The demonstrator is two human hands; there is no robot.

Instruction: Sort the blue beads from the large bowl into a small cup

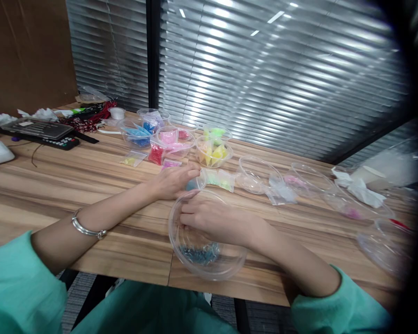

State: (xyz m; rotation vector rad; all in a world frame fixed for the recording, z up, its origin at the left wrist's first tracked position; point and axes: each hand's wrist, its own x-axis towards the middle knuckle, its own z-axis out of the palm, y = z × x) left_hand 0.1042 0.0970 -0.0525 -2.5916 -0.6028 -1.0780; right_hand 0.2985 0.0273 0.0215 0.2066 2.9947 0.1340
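Observation:
A large clear plastic bowl [226,269] sits near the table's front edge. At its bottom lies a pile of small dark teal pieces [199,253], perhaps beads. My right hand [211,220] reaches over the right rim, its fingers curled together inside the bowl; whatever they pinch is hidden. Just beyond the far rim, my left hand [176,182] has its fingers and thumb closed around a small clear cup [201,180] with something bluish in it. Beside that cup lies a clear bag of pale green bits [220,180].
Clear bowls with blue bags [137,134], pink bags [174,141] and yellow bags [214,155] stand behind my hands. Several clear bowls [254,178] extend rightward, near white tissue [365,190]. Leftward lie a remote control [61,141] and red cords [90,118]. Blinds [264,83] back the table.

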